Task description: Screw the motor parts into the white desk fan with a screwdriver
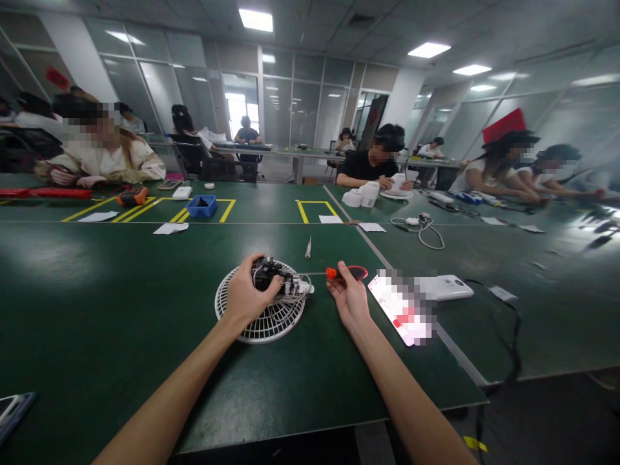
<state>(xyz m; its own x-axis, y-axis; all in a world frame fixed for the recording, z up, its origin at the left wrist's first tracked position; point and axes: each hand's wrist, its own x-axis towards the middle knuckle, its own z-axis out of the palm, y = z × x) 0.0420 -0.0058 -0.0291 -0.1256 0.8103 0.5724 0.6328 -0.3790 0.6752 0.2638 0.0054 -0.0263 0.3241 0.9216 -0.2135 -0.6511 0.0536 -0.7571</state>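
Note:
A black fan motor (264, 274) with white parts and wires lies over a round white fan grille (271, 326) on the green table. My left hand (249, 294) is closed around the motor, thumb on its near side. In my right hand (349, 296) is a screwdriver (334, 272) with a red and black handle. Its thin shaft points left, and the tip reaches the white parts at the motor's right end; whether it touches a screw is too small to tell. Beyond the hands a small pointed tube (309, 248) lies on the table.
Right of my right hand lie a lit phone (404, 313) and a white device (448, 288) with a black cable. A blue bin (201, 205), a multimeter (132, 196) and paper slips (171, 228) are farther off. Across the table a person (375, 161) handles white parts.

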